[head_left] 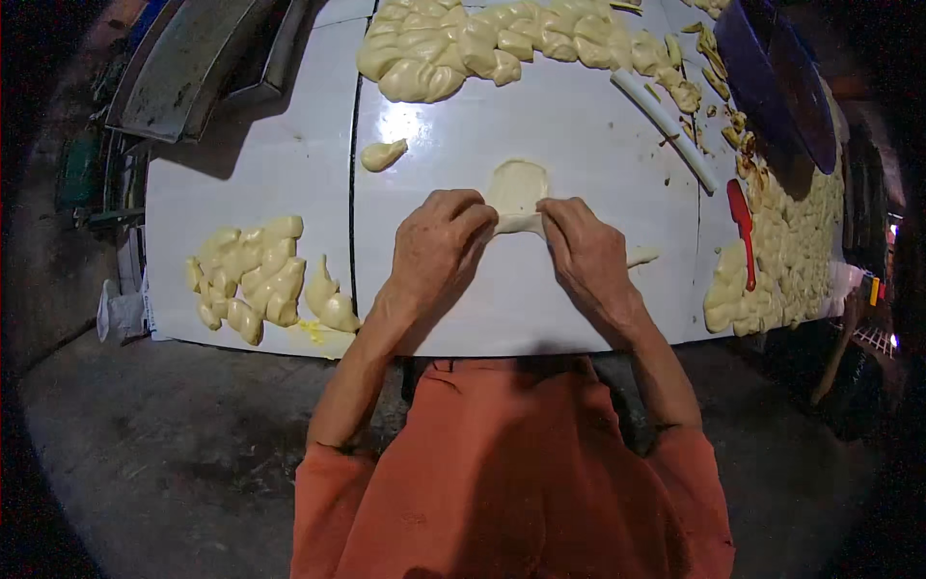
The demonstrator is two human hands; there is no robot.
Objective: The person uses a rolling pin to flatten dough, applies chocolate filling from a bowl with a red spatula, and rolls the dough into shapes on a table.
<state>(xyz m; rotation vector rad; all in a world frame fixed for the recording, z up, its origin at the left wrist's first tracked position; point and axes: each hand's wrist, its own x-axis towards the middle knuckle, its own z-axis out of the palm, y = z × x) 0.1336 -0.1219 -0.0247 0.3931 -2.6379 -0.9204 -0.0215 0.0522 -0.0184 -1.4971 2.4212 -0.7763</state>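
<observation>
A flattened piece of dough (520, 183) lies on the white table before me, its near edge turned over into a thin roll. My left hand (436, 241) has its fingers closed on the left end of that rolled edge. At the opposite end, my right hand (588, 253) pinches the roll with thumb and fingertips. The flat part stretches away from me, rounded at the far side. Just right of my right hand is a small pale strip of dough (640, 256), partly hidden by it. A single lump of dough (384, 155) sits farther off to the left.
Oiled dough pieces (253, 270) are grouped at the left, with more dough (415, 53) along the back. A white rod (666, 130) and a red spatula (741, 222) lie at the right, near a dark blue container (776, 87). Metal trays (198, 68) stand back left.
</observation>
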